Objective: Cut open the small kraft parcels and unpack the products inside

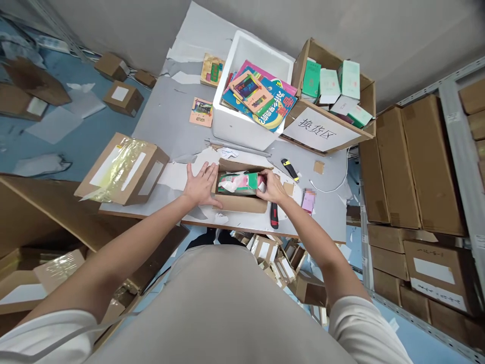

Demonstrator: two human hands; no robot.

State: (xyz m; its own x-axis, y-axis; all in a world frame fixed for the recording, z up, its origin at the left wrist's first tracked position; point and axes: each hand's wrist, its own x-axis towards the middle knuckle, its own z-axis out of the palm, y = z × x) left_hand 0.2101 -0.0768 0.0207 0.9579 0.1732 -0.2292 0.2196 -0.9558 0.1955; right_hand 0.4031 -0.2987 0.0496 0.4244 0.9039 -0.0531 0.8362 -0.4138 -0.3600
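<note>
An opened cardboard box lies in front of me near the table's front edge. Inside it is a green and pink product box with a torn white piece on its top. My left hand has its fingers spread and rests against the left end of the cardboard box. At the other end, my right hand grips the right end of the product box, fingers curled around it; the fingertips are partly hidden. A red and black box cutter lies just below my right hand.
A yellow and black cutter and a phone lie to the right. Behind stand a white foam box with books and a labelled carton of green boxes. A taped carton sits left; shelves hold cartons at right.
</note>
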